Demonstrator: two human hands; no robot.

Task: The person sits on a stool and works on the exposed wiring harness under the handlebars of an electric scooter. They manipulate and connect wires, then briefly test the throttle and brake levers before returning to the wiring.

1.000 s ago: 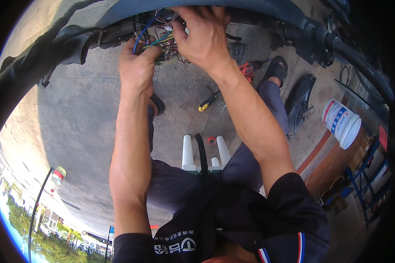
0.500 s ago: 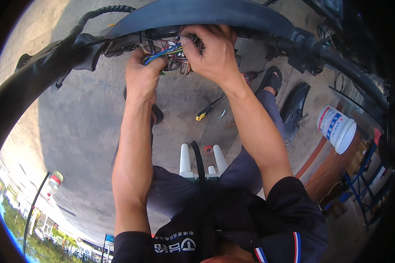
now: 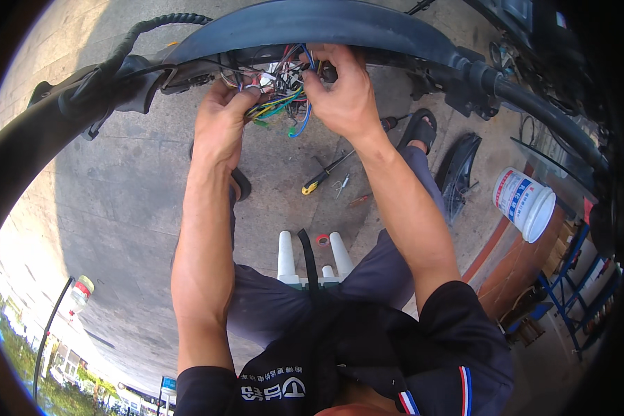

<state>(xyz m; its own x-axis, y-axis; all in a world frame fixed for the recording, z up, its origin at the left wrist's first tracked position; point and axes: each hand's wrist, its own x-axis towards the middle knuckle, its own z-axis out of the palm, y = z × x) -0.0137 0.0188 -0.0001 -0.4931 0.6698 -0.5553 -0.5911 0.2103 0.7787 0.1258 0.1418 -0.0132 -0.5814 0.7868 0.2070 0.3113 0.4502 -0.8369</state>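
Note:
A tangle of colored wires (image 3: pixel 282 97) hangs beneath the curved dark panel (image 3: pixel 319 24) of what looks like an electric scooter's front. My left hand (image 3: pixel 222 114) is closed at the left side of the tangle, thumb and fingers pinching wires beside a pale connector (image 3: pixel 267 83). At its right side, my right hand (image 3: pixel 341 90) pinches a blue wire (image 3: pixel 308 57) between thumb and fingers; some of its fingertips are hidden behind the wires and the panel. Yellow, green and blue wires droop between the hands, with a small green connector (image 3: pixel 292 131) lowest.
Handlebar parts (image 3: pixel 111 90) reach out on both sides. On the ground lie a yellow-black screwdriver (image 3: pixel 315 183), a red tape roll (image 3: pixel 322 240) and a dark curved cover (image 3: pixel 462 170). A white bucket (image 3: pixel 516 197) stands to the right; pale stool legs (image 3: pixel 286 255) show between my knees.
The blue wires, bunched across both hands before, are now spread apart and drooping. My right hand has opened away from the bundle and holds a blue wire upward. The green connector has come into view.

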